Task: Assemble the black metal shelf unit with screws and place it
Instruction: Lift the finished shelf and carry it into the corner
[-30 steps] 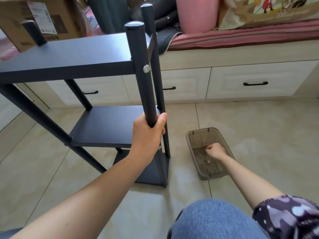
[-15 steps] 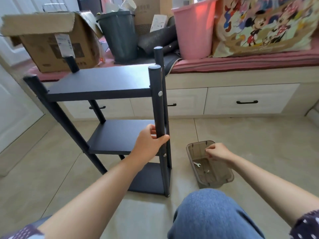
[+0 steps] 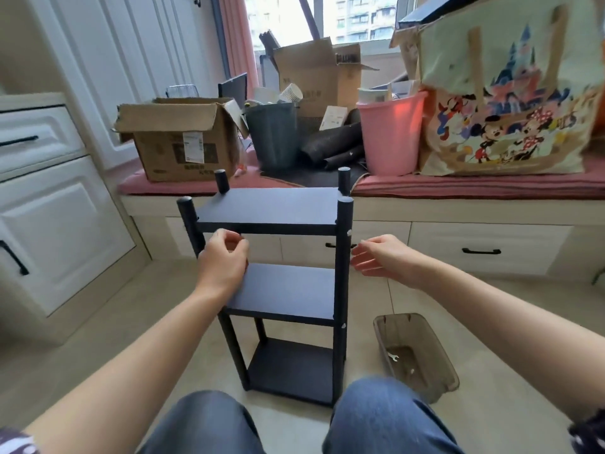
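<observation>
Three black tiers make up the shelf unit [image 3: 284,290], upright on the tiled floor [image 3: 98,322] before the window seat [image 3: 458,204]. Right of it, a brown bin [image 3: 442,371] holds a small wrench [image 3: 393,357]. Left hand [image 3: 222,260] hovers loosely curled, right hand [image 3: 381,255] relaxed, both holding nothing.

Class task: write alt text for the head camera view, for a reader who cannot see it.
A black three-tier metal shelf unit stands upright on a tiled floor, a person's left hand and right hand raised on either side of it. A translucent brown plastic bin holding a small wrench sits to its right.
</observation>
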{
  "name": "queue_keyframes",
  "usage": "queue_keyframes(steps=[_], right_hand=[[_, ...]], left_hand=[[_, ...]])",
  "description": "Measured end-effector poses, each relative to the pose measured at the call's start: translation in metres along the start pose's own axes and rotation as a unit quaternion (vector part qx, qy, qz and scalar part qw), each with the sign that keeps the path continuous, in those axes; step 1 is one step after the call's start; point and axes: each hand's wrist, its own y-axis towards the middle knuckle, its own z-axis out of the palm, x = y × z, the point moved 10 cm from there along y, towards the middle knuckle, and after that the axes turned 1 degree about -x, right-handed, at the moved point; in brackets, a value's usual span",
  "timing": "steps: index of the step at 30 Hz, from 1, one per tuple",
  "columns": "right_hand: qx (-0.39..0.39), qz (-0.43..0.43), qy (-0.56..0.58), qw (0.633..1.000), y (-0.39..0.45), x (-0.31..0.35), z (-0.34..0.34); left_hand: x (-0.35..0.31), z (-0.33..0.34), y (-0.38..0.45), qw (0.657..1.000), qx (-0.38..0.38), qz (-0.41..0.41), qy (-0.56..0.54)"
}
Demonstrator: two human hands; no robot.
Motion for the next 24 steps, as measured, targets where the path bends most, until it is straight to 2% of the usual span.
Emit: queue_keyframes(steps=[3, 6, 9, 12, 14, 16, 18, 20, 22, 24], right_hand=[[-0.001, 0.000, 0.062, 0.998, -0.007, 0.031, 0.009], [-0.003, 0.027, 0.104, 0.994, -0.008, 0.050, 0.016], [0.004, 0.067, 0.145, 0.987, -0.002, 0.057, 0.022], [0.007, 0.099, 0.217, 0.971, 0.012, 0.059, 0.024], [0.009, 0.102, 0.231, 0.968, 0.030, 0.061, 0.022], [0.019, 0.099, 0.250, 0.963, 0.052, 0.061, 0.018], [0.011, 0.103, 0.246, 0.964, 0.080, 0.055, 0.008], [-0.002, 0.116, 0.223, 0.968, 0.106, 0.051, -0.005], [0.003, 0.124, 0.215, 0.969, 0.129, 0.050, -0.012], [0.016, 0.134, 0.195, 0.971, 0.142, 0.048, -0.018]], left_hand=[[-0.013, -0.047, 0.013, 0.994, -0.082, 0.059, 0.044], [-0.025, -0.090, 0.023, 0.970, -0.194, 0.119, 0.085], [-0.005, -0.112, 0.051, 0.971, -0.228, 0.062, 0.044], [0.023, -0.093, 0.086, 0.984, -0.138, -0.055, -0.099], [0.036, -0.067, 0.106, 0.962, -0.046, -0.130, -0.236], [0.049, -0.039, 0.124, 0.926, 0.069, -0.205, -0.309], [0.057, -0.012, 0.138, 0.895, 0.202, -0.248, -0.310], [0.061, 0.012, 0.151, 0.877, 0.301, -0.254, -0.276], [0.069, 0.027, 0.165, 0.875, 0.328, -0.261, -0.242], [0.075, 0.039, 0.173, 0.882, 0.306, -0.290, -0.210]])
